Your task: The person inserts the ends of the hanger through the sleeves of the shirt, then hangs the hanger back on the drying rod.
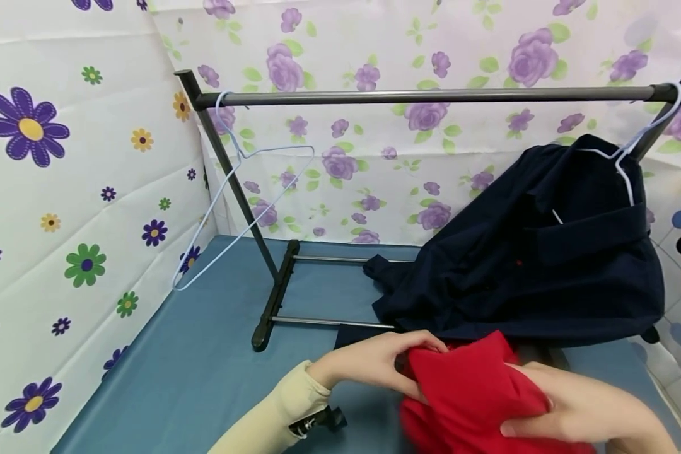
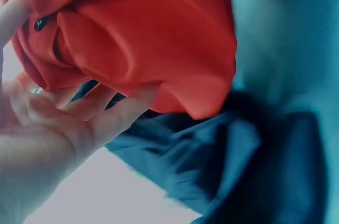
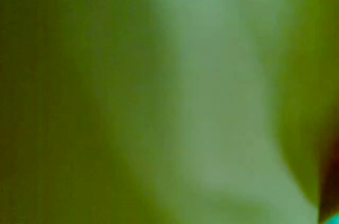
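Observation:
A bunched red garment is held up between both hands at the lower right of the head view. My left hand grips its left side, thumb below and fingers at the upper edge. In the left wrist view, the fingers of this hand curl round the red cloth, and a small dark button shows among the folds. My right hand pinches the other side, its thumb on the near face of the cloth. The right wrist view is only a greenish blur.
Just behind the hands, a navy garment hangs on a pale wire hanger at the right end of a clothes rack's rail. Another wire hanger hangs at the left end. The rack's foot stands on the blue tabletop.

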A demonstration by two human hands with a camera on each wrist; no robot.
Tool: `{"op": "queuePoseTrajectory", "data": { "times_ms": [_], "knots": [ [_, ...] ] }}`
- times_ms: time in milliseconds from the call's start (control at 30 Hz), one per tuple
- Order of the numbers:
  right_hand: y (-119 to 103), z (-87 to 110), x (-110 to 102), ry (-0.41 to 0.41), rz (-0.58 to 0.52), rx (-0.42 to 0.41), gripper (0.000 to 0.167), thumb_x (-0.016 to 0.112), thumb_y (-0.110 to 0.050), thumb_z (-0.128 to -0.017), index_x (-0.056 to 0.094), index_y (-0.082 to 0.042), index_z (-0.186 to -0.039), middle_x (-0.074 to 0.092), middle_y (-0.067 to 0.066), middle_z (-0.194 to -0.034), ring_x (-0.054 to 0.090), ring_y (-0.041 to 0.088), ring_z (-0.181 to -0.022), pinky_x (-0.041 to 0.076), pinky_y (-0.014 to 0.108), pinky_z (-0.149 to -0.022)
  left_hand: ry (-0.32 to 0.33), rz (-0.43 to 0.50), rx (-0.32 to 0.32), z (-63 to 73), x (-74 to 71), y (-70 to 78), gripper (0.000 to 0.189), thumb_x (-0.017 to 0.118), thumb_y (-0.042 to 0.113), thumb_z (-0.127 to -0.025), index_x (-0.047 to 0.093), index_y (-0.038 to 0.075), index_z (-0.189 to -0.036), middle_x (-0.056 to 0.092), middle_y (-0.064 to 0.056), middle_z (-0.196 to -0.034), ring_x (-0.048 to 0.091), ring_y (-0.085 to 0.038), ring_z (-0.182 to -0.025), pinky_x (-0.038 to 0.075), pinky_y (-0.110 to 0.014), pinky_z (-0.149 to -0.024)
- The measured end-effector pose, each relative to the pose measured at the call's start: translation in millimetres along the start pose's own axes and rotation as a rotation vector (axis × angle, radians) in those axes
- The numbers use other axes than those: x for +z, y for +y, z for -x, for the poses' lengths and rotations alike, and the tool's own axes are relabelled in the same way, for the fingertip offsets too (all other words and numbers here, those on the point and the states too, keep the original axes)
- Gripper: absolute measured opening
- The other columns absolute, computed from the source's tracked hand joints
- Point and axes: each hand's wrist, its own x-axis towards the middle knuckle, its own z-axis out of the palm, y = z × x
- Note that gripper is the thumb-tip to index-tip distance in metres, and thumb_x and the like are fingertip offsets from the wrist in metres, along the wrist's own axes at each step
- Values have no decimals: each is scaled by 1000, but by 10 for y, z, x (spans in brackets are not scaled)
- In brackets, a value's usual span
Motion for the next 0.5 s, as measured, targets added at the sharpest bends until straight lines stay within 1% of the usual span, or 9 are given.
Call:
{"op": "queuePoseTrajectory", "data": {
  "times_ms": [67,100,200,267,333,367,433,467,500],
  "knots": [
    [-104,-82,-11,27,21,-37,43,60,5,-96,52,-9,-136,64,5,-125,65,21,-103,55,32,-83,51,-8,24,91,-61,132,61,76,13,-91,46,23,-142,58,10,-134,58,-4,-113,51,-28,-93],
    [-149,-125,-23,43,45,-72,44,60,6,-96,53,-9,-136,65,5,-123,66,21,-101,55,32,-82,78,-17,40,130,-94,202,61,76,12,-91,45,23,-143,59,9,-134,58,-5,-113,51,-29,-93],
    [-299,-254,-51,119,129,-156,41,62,10,-93,58,-12,-127,68,2,-113,68,17,-92,56,31,-75,158,-63,92,236,-201,418,63,75,12,-91,44,22,-145,59,6,-134,58,-8,-114,51,-32,-94],
    [-379,-341,-79,189,222,-258,41,66,12,-89,61,-13,-121,69,0,-106,67,14,-85,55,28,-70,212,-100,144,294,-278,561,63,75,10,-91,44,19,-146,59,3,-136,58,-11,-114,52,-33,-93],
    [-459,-422,-109,284,340,-350,37,70,10,-87,63,-14,-115,67,-3,-100,64,9,-81,53,24,-68,277,-158,205,348,-352,699,62,74,9,-92,46,17,-146,58,0,-137,57,-13,-115,53,-34,-92],
    [-492,-464,-129,338,401,-406,30,71,5,-90,63,-13,-113,66,-3,-98,62,7,-80,51,23,-68,306,-183,242,371,-388,765,61,73,7,-92,46,15,-146,57,-2,-138,57,-15,-116,52,-35,-93],
    [-560,-553,-158,474,544,-510,15,70,-8,-95,64,-8,-109,63,-2,-97,57,5,-81,47,19,-69,372,-248,321,409,-453,900,58,72,3,-92,48,11,-144,56,-6,-139,56,-19,-119,52,-37,-95],
    [-603,-603,-172,544,603,-557,11,69,-14,-97,64,-6,-103,60,-1,-94,53,5,-79,45,18,-68,404,-290,361,424,-484,971,57,72,1,-91,49,9,-143,56,-8,-138,55,-20,-120,51,-38,-96],
    [-649,-662,-182,615,655,-611,15,66,-20,-99,64,-6,-95,58,0,-90,51,5,-77,42,17,-66,429,-325,402,436,-511,1037,57,72,-1,-91,49,8,-142,56,-9,-138,55,-21,-121,51,-38,-97]
  ]
}}
